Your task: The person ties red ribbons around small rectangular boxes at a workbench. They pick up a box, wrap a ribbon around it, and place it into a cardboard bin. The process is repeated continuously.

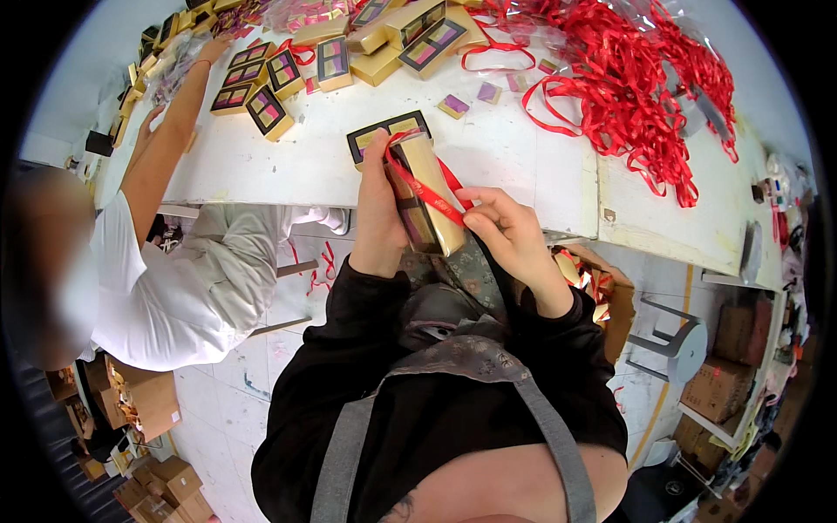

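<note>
My left hand [380, 212] grips a gold box [439, 189] with a dark windowed face, tilted up at the table's front edge. A printed red ribbon [428, 193] runs around this box. On the box's right side, my right hand [507, 229] pinches the ribbon between thumb and fingers. Just behind lies another gold box [356, 145] with a black-framed window, partly hidden by my left hand and the held box. Small gold-and-purple wrapped squares [453, 106] lie on the white table [307, 163] beyond.
A large heap of red ribbon loops [614, 85] covers the table's back right. Several windowed gold boxes [267, 111] stand at back left, more [409, 39] at back centre. A co-worker in a white shirt [170, 294] reaches across at left. A cardboard carton [618, 301] and grey stool [686, 350] stand right.
</note>
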Available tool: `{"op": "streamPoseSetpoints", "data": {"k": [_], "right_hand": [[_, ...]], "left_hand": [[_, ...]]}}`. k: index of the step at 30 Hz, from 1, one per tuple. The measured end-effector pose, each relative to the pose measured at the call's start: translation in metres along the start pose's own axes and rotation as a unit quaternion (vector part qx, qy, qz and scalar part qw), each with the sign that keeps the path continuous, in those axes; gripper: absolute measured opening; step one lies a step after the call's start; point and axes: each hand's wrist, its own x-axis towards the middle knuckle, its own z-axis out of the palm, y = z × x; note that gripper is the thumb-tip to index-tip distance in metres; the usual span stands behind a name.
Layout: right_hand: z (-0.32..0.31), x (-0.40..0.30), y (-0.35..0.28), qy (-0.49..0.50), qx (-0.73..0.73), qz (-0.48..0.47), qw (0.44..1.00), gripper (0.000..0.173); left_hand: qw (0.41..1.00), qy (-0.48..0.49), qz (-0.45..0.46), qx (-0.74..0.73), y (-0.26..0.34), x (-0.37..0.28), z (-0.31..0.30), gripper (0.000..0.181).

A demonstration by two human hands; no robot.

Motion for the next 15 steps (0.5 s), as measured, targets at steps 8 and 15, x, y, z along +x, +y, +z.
{"op": "streamPoseSetpoints", "data": {"k": [8, 15], "right_hand": [[0.012, -0.009, 0.022, -0.032, 0.135, 0.047, 0.989, 0.055], [-0.009, -0.026, 0.008, -0.020, 0.112, -0.075, 0.991, 0.067]], "left_hand": [[0.967, -0.087, 0.193, 0.142, -0.008, -0.016, 0.005, 0.062], [0.964, -0.225, 0.068, 0.127, -0.007, -0.019, -0.002, 0.065]]}}
